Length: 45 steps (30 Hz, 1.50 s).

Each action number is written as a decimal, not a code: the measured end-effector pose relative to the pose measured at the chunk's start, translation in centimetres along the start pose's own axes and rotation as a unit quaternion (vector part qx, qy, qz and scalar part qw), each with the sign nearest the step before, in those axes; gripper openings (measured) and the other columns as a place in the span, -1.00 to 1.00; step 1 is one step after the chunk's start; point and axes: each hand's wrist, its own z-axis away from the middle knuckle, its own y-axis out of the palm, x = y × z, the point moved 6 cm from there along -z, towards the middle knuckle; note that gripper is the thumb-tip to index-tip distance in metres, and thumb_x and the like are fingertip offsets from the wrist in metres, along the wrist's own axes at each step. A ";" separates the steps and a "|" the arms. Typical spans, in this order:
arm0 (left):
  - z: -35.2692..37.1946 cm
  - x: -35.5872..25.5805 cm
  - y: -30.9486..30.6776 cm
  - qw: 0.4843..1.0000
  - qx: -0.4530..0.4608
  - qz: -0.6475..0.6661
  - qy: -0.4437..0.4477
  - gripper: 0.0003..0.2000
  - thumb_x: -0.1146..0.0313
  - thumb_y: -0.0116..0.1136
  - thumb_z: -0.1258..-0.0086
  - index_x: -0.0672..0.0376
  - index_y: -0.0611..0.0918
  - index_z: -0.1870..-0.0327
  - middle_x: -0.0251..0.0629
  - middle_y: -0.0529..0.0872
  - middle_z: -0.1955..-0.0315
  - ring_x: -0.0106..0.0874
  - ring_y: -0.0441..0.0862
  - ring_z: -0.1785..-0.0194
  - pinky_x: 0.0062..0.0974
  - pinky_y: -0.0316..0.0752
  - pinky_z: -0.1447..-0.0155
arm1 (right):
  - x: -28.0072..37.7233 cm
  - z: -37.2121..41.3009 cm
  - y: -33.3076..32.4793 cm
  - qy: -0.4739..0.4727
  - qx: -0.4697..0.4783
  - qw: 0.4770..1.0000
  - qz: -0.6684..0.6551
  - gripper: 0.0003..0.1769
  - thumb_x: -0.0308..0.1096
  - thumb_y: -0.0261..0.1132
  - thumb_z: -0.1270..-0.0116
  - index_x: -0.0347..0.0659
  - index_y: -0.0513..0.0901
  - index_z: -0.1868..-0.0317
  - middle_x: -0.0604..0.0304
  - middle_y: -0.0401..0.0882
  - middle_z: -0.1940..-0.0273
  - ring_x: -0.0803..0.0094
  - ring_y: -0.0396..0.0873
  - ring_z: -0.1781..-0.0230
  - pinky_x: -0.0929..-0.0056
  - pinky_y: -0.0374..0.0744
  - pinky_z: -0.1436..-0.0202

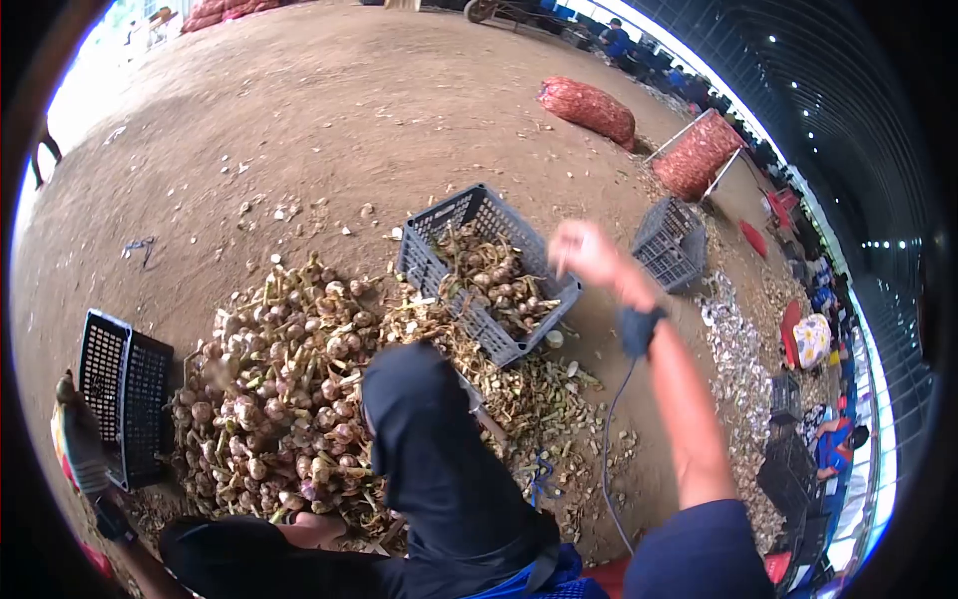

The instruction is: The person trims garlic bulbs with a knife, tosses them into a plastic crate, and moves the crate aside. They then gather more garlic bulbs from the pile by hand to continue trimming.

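Just off the upper right edge of the grey crate (pixel 424 265), your right hand (pixel 584 250) is blurred, so you cannot tell whether it grips anything; well apart from it, your gloved left hand (pixel 82 439) is beside the black crate (pixel 148 399), its grip unclear; garlic bulbs (pixel 494 268) lie inside the grey crate, toward its lower right edge; a garlic pile (pixel 289 399) spreads on the ground (pixel 399 120) between the two crates; beyond stand another crate (pixel 671 245) and red sacks (pixel 589 110).

The head camera looks forward and down (fisheye-wide).
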 end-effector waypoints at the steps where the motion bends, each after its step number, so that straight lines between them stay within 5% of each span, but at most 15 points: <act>1: -0.4 -1.7 -0.1 0.956 -0.016 -0.243 0.161 -0.67 0.53 -0.15 -0.63 0.31 0.49 -0.33 0.05 0.63 -0.22 -0.20 0.59 -0.29 -0.36 0.48 -0.34 | -4.6 3.8 2.6 0.050 -0.033 0.998 -0.024 -0.85 -0.30 0.31 -0.43 -0.21 0.62 0.22 0.29 0.65 0.39 0.57 0.62 0.45 0.49 0.59 0.37; 6: -0.8 -1.5 -3.2 0.985 0.043 -0.108 0.130 -0.60 0.46 -0.12 -0.64 0.31 0.38 -0.44 -0.04 0.47 -0.40 -0.23 0.44 -0.42 -0.33 0.32 -0.48 | -22.8 16.2 18.9 0.204 -0.106 0.972 0.042 -0.82 -0.30 0.41 -0.30 -0.24 0.68 0.32 0.23 0.69 0.47 0.49 0.66 0.53 0.43 0.62 0.43; 7: 0.4 -2.0 -3.2 0.974 0.081 0.208 0.032 -0.57 0.43 -0.06 -0.62 0.32 0.37 -0.46 -0.10 0.45 -0.42 -0.30 0.42 -0.43 -0.38 0.27 -0.51 | -23.8 17.8 21.0 0.224 -0.111 0.964 0.093 -0.77 -0.26 0.46 -0.25 -0.26 0.68 0.36 0.16 0.70 0.48 0.46 0.67 0.49 0.39 0.63 0.37; 10: 3.1 -4.7 -1.1 0.761 0.154 0.620 -0.112 -0.50 0.36 0.06 -0.57 0.34 0.36 -0.46 -0.23 0.45 -0.41 -0.52 0.38 -0.44 -0.57 0.19 -0.55 | -25.3 20.2 25.7 0.256 -0.173 0.931 0.193 -0.62 -0.06 0.45 -0.16 -0.24 0.67 0.30 -0.05 0.73 0.37 -0.04 0.72 0.34 0.06 0.66 0.21; 11: 3.7 -4.6 -0.2 0.752 0.102 0.632 -0.155 -0.51 0.36 0.08 -0.58 0.33 0.36 -0.46 -0.25 0.56 -0.23 -0.52 0.51 -0.25 -0.55 0.38 -0.34 | -24.1 20.4 26.6 0.243 -0.155 0.933 0.215 -0.58 -0.03 0.44 -0.15 -0.23 0.66 0.22 -0.11 0.72 0.29 -0.09 0.70 0.25 0.01 0.65 0.16; 14: 5.6 -12.1 2.3 0.913 0.032 0.387 -0.122 -0.62 0.44 0.06 -0.53 0.33 0.44 -0.32 -0.28 0.65 0.07 -0.51 0.62 0.05 -0.55 0.55 -0.02 | -24.0 19.7 29.6 0.259 0.013 0.913 0.316 -0.48 -0.09 0.39 -0.23 -0.29 0.55 -0.06 -0.19 0.64 0.00 -0.13 0.67 0.03 -0.01 0.65 -0.05; 17: 7.2 -21.1 5.1 0.800 0.194 0.543 -0.166 -0.59 0.18 0.26 -0.36 0.31 0.59 -0.08 -0.24 0.62 0.07 -0.46 0.60 0.08 -0.56 0.51 0.07 | -25.8 18.5 32.1 0.239 0.005 0.890 0.387 -0.66 -0.26 0.26 -0.28 -0.27 0.57 0.01 -0.09 0.66 0.08 0.00 0.72 0.12 0.06 0.70 0.16; 20: 8.0 -24.6 6.6 0.848 0.155 0.481 -0.162 -0.73 0.32 0.22 -0.30 0.33 0.69 0.10 -0.18 0.63 0.04 -0.47 0.62 0.21 -0.53 0.54 0.16 | -27.3 17.5 33.0 0.245 0.005 0.898 0.366 -0.83 -0.36 0.14 -0.38 -0.23 0.53 0.10 -0.14 0.68 0.32 -0.10 0.72 0.27 -0.05 0.65 0.21; 21: 8.6 -25.8 6.7 0.830 0.183 0.450 -0.273 -0.71 0.38 0.24 -0.25 0.32 0.67 0.05 -0.27 0.65 0.14 -0.51 0.61 0.24 -0.54 0.53 0.19 | -25.9 17.4 32.6 0.254 0.024 0.919 0.302 -0.79 -0.40 0.24 -0.28 -0.26 0.49 0.11 -0.19 0.69 0.29 -0.17 0.70 0.24 -0.13 0.62 0.14; 24: 8.7 -29.4 7.0 0.841 0.218 0.409 -0.279 -0.43 0.32 0.35 -0.14 0.41 0.53 -0.19 -0.37 0.64 0.34 -0.56 0.57 0.37 -0.62 0.50 0.22 | -24.7 17.3 31.9 0.242 -0.052 0.955 0.165 -0.62 -0.48 0.18 -0.08 -0.32 0.49 0.03 -0.30 0.65 0.27 -0.36 0.59 0.20 -0.15 0.54 0.03; 28: 10.6 -29.1 7.7 0.803 0.270 0.447 -0.287 -0.56 0.47 0.33 -0.20 0.22 0.61 -0.16 -0.55 0.63 0.23 -0.70 0.54 0.20 -0.67 0.53 0.06 | -22.9 15.4 30.8 0.226 -0.105 0.966 0.076 -0.67 -0.41 0.26 -0.09 -0.34 0.48 0.12 -0.16 0.62 0.34 -0.12 0.65 0.34 0.05 0.62 0.18; 34: 11.1 -29.8 6.9 0.823 0.248 0.445 -0.250 -0.58 0.45 0.37 -0.18 0.24 0.61 -0.10 -0.51 0.64 0.16 -0.66 0.54 0.09 -0.61 0.49 -0.08 | -0.7 9.3 24.4 -0.020 -0.178 0.961 -0.209 -0.74 -0.23 0.31 -0.45 -0.25 0.49 0.24 0.31 0.49 0.49 0.54 0.51 0.54 0.43 0.51 0.41; 36: 11.4 -29.3 6.9 0.832 0.250 0.438 -0.231 -0.56 0.42 0.39 -0.19 0.24 0.59 -0.13 -0.51 0.64 0.15 -0.66 0.54 0.09 -0.62 0.49 -0.06 | 7.9 8.0 21.9 -0.142 -0.181 0.970 -0.078 -0.80 -0.29 0.30 -0.44 -0.21 0.49 0.24 0.38 0.43 0.47 0.64 0.32 0.46 0.54 0.35 0.37; 41: 11.2 -27.9 6.6 0.836 0.212 0.463 -0.204 -0.61 0.35 0.44 -0.26 0.20 0.60 -0.07 -0.49 0.67 0.13 -0.67 0.56 0.06 -0.59 0.53 -0.10 | 22.3 6.8 22.9 -0.221 -0.110 0.958 -0.148 -0.80 -0.36 0.38 -0.37 -0.23 0.51 0.21 0.40 0.43 0.54 0.67 0.36 0.55 0.52 0.38 0.47; 45: 11.2 -28.2 5.2 0.840 0.199 0.466 -0.194 -0.60 0.35 0.43 -0.26 0.21 0.59 -0.10 -0.47 0.67 0.10 -0.65 0.56 0.04 -0.57 0.53 -0.12 | 29.9 9.5 27.1 -0.420 -0.070 0.902 0.077 -0.60 -0.40 0.57 -0.02 -0.22 0.48 0.25 0.13 0.45 0.47 0.21 0.52 0.57 0.27 0.47 0.50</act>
